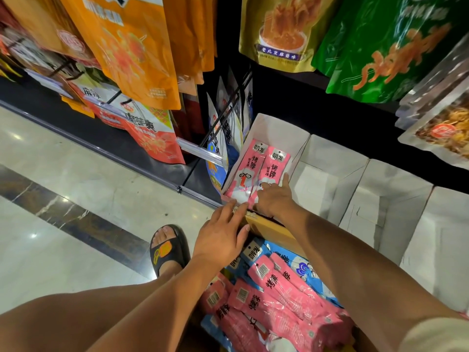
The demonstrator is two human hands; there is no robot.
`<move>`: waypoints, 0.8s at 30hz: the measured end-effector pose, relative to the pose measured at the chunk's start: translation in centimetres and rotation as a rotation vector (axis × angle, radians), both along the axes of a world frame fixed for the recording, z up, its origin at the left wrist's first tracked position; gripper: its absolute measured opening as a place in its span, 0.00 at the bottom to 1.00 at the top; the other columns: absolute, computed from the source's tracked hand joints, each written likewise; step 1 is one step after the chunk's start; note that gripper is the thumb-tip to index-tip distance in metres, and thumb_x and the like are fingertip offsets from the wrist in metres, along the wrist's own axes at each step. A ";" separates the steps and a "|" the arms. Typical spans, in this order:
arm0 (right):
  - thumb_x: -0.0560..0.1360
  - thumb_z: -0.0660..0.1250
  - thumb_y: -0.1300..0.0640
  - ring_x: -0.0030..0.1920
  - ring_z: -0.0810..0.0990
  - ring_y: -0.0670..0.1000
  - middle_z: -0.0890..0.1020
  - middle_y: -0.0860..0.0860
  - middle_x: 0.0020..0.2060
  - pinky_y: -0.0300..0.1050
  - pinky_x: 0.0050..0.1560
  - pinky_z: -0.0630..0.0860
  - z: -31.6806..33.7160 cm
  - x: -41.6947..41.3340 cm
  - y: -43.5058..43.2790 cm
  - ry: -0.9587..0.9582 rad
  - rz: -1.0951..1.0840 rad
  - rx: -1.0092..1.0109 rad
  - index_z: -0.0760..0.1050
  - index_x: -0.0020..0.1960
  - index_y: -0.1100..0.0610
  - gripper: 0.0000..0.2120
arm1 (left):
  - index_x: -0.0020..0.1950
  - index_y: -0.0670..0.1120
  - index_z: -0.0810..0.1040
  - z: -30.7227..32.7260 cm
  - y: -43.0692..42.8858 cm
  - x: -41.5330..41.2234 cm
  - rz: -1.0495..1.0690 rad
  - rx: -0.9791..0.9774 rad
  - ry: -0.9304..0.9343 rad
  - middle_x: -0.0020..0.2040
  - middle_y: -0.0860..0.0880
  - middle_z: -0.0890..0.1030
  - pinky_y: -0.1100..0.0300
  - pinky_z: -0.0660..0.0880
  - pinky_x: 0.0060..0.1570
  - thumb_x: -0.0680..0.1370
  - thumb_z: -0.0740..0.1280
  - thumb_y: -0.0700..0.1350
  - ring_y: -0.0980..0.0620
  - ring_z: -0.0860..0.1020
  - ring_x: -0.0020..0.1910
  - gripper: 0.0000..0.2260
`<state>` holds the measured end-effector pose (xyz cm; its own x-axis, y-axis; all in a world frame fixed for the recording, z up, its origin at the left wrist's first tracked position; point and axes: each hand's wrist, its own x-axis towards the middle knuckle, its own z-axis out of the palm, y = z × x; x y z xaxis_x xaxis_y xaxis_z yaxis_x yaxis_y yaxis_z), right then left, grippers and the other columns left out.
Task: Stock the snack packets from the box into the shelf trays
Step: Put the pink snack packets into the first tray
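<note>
Two pink snack packets (256, 171) lie side by side in the leftmost white shelf tray (284, 128). My right hand (275, 199) rests on their near ends with fingers spread, touching the right packet. My left hand (222, 235) lies flat with straight fingers on the tray's front edge, just above the brown cardboard box (272, 231). Inside the box sit several pink packets (279, 298) on top of blue ones (256, 251).
More white trays (327, 174) line the shelf to the right. Large hanging bags in orange (127, 47), yellow (281, 31) and green (380, 47) overhang the shelf. Red and white bags (149, 130) fill the left shelf. My sandalled foot (167, 250) stands on the tiled floor (63, 189).
</note>
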<state>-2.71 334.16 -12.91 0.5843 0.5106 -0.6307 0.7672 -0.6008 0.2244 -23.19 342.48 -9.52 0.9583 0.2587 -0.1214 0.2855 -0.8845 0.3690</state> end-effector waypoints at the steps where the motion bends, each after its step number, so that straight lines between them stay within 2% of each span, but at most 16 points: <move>1: 0.79 0.56 0.39 0.79 0.56 0.57 0.60 0.49 0.79 0.73 0.70 0.30 0.1 -0.1 -0.1 -0.008 -0.001 0.014 0.65 0.77 0.46 0.28 | 0.81 0.56 0.57 0.0 0.0 0.0 -0.001 0.001 -0.002 0.78 0.48 0.66 0.48 0.79 0.60 0.85 0.50 0.61 0.44 0.68 0.74 0.25; 6: 0.79 0.56 0.39 0.78 0.59 0.55 0.63 0.49 0.78 0.72 0.71 0.31 0.4 -0.4 -0.4 0.004 0.004 0.048 0.65 0.76 0.46 0.28 | 0.81 0.55 0.58 0.0 0.1 0.0 -0.004 0.001 -0.010 0.77 0.47 0.67 0.47 0.79 0.59 0.85 0.51 0.60 0.44 0.69 0.73 0.25; 10: 0.78 0.48 0.30 0.79 0.58 0.56 0.62 0.49 0.79 0.70 0.72 0.31 0.4 -0.1 -0.8 -0.002 0.039 0.043 0.62 0.78 0.45 0.33 | 0.81 0.56 0.57 -0.1 0.0 0.0 -0.008 0.008 -0.001 0.78 0.48 0.65 0.48 0.78 0.61 0.85 0.50 0.61 0.45 0.68 0.73 0.25; 12: 0.79 0.46 0.30 0.78 0.59 0.56 0.63 0.49 0.78 0.69 0.74 0.33 0.9 0.1 -1.2 -0.008 0.065 0.079 0.62 0.78 0.45 0.33 | 0.81 0.57 0.56 -0.1 0.1 0.1 -0.006 0.011 0.009 0.78 0.48 0.64 0.48 0.78 0.62 0.85 0.49 0.61 0.45 0.68 0.74 0.25; 15: 0.80 0.48 0.32 0.77 0.59 0.56 0.66 0.49 0.77 0.69 0.75 0.38 2.5 -0.1 -2.3 -0.008 0.068 0.167 0.63 0.77 0.46 0.31 | 0.81 0.57 0.55 0.0 0.1 0.1 -0.007 0.006 0.023 0.79 0.48 0.64 0.47 0.77 0.63 0.85 0.49 0.61 0.44 0.68 0.74 0.25; 19: 0.82 0.52 0.36 0.77 0.59 0.56 0.66 0.51 0.77 0.66 0.77 0.45 4.8 -1.0 -5.0 0.031 -0.038 0.323 0.64 0.77 0.47 0.28 | 0.81 0.56 0.56 0.1 0.1 0.0 -0.013 0.018 0.037 0.79 0.47 0.64 0.46 0.77 0.63 0.85 0.50 0.61 0.42 0.68 0.74 0.25; 24: 0.83 0.54 0.39 0.71 0.70 0.53 0.74 0.47 0.69 0.59 0.75 0.59 8.2 -3.8 -10.3 0.052 -0.194 0.620 0.73 0.69 0.47 0.21 | 0.82 0.57 0.51 0.6 -0.2 -0.3 -0.030 0.027 0.103 0.82 0.47 0.60 0.45 0.74 0.67 0.85 0.50 0.62 0.40 0.65 0.77 0.26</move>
